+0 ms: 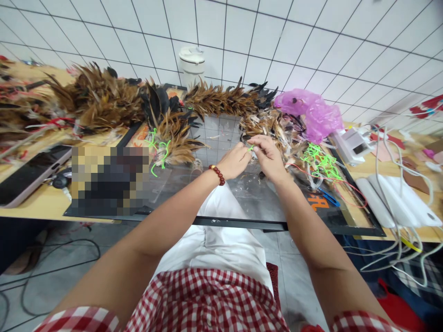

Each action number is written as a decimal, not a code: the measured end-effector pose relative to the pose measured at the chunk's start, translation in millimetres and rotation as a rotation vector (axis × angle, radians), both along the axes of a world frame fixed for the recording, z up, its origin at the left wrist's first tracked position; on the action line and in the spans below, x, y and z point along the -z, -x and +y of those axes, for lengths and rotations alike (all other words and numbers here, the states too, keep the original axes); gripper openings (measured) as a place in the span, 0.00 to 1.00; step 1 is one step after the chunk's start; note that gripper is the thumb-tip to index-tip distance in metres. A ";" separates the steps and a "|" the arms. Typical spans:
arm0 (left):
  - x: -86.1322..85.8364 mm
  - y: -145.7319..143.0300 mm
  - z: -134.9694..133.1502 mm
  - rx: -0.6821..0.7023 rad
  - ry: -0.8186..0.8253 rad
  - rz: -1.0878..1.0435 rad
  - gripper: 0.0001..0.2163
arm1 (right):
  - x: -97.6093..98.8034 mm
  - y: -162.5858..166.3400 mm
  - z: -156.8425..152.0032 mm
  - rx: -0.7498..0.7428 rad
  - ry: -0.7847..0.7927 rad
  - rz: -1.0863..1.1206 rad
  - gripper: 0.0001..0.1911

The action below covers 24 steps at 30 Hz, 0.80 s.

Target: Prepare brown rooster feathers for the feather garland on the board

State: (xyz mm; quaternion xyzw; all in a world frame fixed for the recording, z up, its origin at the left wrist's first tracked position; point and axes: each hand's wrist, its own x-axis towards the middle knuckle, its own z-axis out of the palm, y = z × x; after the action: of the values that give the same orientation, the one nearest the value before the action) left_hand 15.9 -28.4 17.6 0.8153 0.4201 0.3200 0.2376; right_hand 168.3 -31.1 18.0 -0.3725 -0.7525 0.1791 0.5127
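My left hand [236, 160], with a dark red bead bracelet [217, 174] at the wrist, meets my right hand [268, 157] over a clear-topped board [238, 203]. Both hands are closed at the fingertips around a short bright green tie [250, 148]. What else the fingertips pinch is hidden. Just beyond them lies a heap of loose brown and white feathers [265, 122]. To the left are feather bundles [175, 133] with green ties [159, 146]. More green ties [320, 161] are piled right of my right hand.
A long feather strip [221, 99] lies at the back, below a white cup [192, 64]. A pink plastic bag [311, 110] is at back right. White power banks [398, 198] with cables crowd the right edge. A phone [32, 173] and keys [61, 180] lie left.
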 end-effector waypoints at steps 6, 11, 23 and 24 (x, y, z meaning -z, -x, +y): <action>-0.9 0.8 2.3 -0.002 0.034 -0.076 0.17 | 1.5 1.4 -3.4 0.109 0.135 0.015 0.08; -3.6 0.9 7.2 -0.045 0.158 -0.275 0.17 | -4.3 1.5 -7.5 0.163 0.062 0.003 0.10; -8.3 3.1 7.1 -0.025 0.582 -0.746 0.08 | 0.9 -2.6 -3.5 0.096 0.066 0.060 0.11; -8.3 3.2 7.1 -0.031 0.571 -0.735 0.08 | -1.9 -1.9 -5.8 0.086 0.054 0.025 0.11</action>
State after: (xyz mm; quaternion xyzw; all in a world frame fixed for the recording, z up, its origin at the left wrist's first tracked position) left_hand 12.7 -21.3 26.0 0.5436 0.3913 0.4626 0.5808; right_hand 170.1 -36.9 19.9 -0.4160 -0.7243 0.1815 0.5190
